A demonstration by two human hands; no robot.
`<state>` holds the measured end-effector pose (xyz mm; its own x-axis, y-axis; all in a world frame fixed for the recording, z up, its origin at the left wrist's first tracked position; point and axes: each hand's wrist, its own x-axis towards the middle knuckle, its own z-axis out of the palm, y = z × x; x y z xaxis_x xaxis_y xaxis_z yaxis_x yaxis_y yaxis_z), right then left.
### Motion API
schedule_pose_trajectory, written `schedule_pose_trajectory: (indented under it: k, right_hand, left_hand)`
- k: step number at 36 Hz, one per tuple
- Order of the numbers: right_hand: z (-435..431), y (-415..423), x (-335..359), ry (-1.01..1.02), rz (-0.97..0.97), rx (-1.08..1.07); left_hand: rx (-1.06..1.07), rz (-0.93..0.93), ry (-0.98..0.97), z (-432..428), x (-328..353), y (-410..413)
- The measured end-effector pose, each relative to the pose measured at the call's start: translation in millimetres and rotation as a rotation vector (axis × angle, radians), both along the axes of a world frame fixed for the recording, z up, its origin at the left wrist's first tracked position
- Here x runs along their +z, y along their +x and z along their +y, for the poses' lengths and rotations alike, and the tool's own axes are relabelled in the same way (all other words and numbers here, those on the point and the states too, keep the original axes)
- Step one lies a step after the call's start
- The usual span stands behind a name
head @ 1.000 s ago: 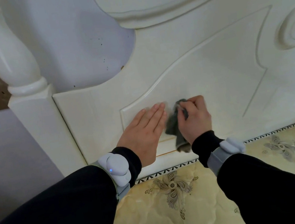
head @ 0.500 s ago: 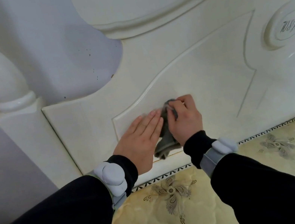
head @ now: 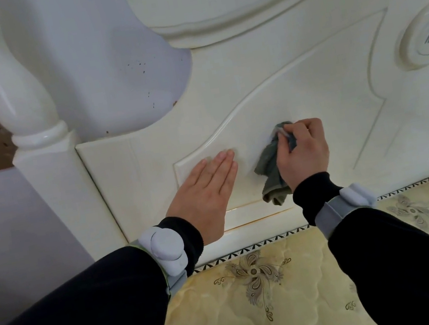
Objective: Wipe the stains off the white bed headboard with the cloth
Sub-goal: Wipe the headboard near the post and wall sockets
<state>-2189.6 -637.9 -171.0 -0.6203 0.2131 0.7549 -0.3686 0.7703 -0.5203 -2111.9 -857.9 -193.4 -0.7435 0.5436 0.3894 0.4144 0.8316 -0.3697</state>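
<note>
- The white headboard (head: 294,85) is filling most of the view, standing upright behind the mattress (head: 262,311). Its raised panel is the place where the wiping is going on.
- The left hand (head: 204,192) is lying flat on the left corner of this panel, with the fingers straight and together and holding nothing. It is staying where it was and, I think, only bracing.
- The right hand (head: 303,152) is gripping the cloth with curled fingers and pressing it on the panel. Half a second ago it was working just beside the left fingertips; now it is well apart from them, further to the right.
- The grey cloth (head: 270,169) is bunched in the right hand, touching the panel, with its loose end hanging down.
- A thin brownish line (head: 260,218) is showing on the ledge below both hands. I am judging that the wiping is travelling rightward and is not yet reaching this line.
</note>
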Motion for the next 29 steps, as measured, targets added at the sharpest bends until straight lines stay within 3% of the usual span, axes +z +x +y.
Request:
schedule_pose_trajectory:
  k: [5,11,18,23,29]
  right_hand:
    - [12.1,-5.0,3.7,-0.148,-0.049,-0.078]
    - [18.7,-0.7,-24.5,-0.023,-0.167,-0.069]
    - [37.9,-12.6,-6.3,-0.003,-0.083,-0.122]
    - [32.6,-4.7,-54.6,0.208,-0.140,-0.040]
    - [28.2,1.7,-84.2,0.208,-0.217,0.003]
  left_hand:
    - [-0.015,0.008,0.022,-0.3,-0.1,0.3]
    - [-0.004,-0.009,0.021,-1.7,-0.9,2.8]
    - [0.006,-0.004,0.012,-3.7,-1.5,4.5]
    - [0.017,-0.002,0.010,-5.7,-5.9,6.2]
    - [0.013,-0.035,-0.036,-10.3,-13.4,12.6]
